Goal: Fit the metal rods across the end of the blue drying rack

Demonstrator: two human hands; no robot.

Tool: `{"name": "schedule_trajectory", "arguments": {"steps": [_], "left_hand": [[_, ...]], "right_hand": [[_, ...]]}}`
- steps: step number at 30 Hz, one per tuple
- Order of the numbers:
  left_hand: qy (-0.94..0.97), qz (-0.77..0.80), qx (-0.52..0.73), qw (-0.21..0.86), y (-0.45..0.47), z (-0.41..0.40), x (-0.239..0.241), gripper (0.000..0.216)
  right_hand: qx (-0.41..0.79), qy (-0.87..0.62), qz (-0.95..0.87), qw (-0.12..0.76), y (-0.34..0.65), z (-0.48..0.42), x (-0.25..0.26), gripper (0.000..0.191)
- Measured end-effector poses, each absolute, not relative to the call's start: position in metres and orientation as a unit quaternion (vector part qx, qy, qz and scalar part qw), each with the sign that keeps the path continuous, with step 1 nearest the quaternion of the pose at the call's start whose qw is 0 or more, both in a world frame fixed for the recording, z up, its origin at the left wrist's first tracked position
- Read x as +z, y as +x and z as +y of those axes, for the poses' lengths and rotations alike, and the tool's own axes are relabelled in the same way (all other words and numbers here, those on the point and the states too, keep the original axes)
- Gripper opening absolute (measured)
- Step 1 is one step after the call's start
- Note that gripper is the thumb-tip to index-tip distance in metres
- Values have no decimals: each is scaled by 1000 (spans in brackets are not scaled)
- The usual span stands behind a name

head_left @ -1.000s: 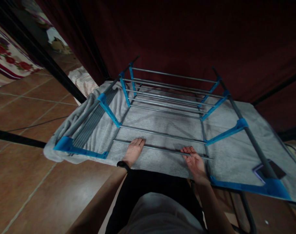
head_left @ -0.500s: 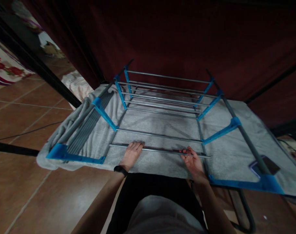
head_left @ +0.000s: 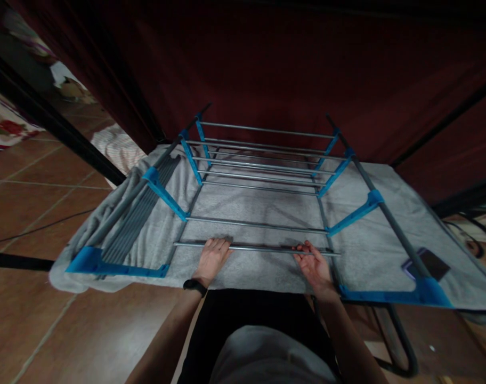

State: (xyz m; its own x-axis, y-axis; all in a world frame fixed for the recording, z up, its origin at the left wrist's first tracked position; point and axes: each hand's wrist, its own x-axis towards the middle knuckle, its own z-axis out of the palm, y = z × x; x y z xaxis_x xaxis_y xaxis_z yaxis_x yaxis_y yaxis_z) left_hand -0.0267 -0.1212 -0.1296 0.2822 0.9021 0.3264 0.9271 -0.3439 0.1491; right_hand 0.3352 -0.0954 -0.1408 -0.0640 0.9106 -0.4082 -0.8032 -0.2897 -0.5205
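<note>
A clothes drying rack (head_left: 262, 176) with grey metal rods and blue plastic joints lies over a grey towel (head_left: 371, 240) in front of me. Both hands are on its nearest grey rod (head_left: 262, 248), which runs left to right. My left hand (head_left: 211, 257) sits near the rod's left end with its fingers curled onto it. My right hand (head_left: 314, 264) grips the rod near its right end, fingers wrapped round it. A black watch (head_left: 195, 285) is on my left wrist.
A dark phone (head_left: 424, 264) lies on the towel at the right, next to a blue corner joint (head_left: 427, 292). A folded wing of rods (head_left: 135, 213) rests at the left. A dark red curtain (head_left: 307, 69) hangs behind. Brown floor tiles (head_left: 35, 213) spread to the left.
The view has shifted slightly, so the rack sits lower and further left in the picture. Both hands stay on the nearest rod, which now lies more level.
</note>
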Motion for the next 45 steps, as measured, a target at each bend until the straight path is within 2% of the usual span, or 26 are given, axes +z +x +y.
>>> {"name": "schedule_trajectory", "arguments": {"steps": [9, 23, 40, 45], "left_hand": [[-781, -597, -183, 31, -29, -120, -128, 25], [-774, -598, -208, 22, -31, -119, -131, 28], [-762, -608, -221, 8, -34, -121, -122, 26], [-700, -660, -268, 45, -46, -126, -112, 24]], "right_hand": [[708, -383, -115, 582, 337, -94, -153, 26], [709, -357, -129, 594, 331, -96, -151, 11], [719, -384, -103, 570, 332, -97, -138, 15], [682, -399, -105, 603, 339, -102, -137, 18]]}}
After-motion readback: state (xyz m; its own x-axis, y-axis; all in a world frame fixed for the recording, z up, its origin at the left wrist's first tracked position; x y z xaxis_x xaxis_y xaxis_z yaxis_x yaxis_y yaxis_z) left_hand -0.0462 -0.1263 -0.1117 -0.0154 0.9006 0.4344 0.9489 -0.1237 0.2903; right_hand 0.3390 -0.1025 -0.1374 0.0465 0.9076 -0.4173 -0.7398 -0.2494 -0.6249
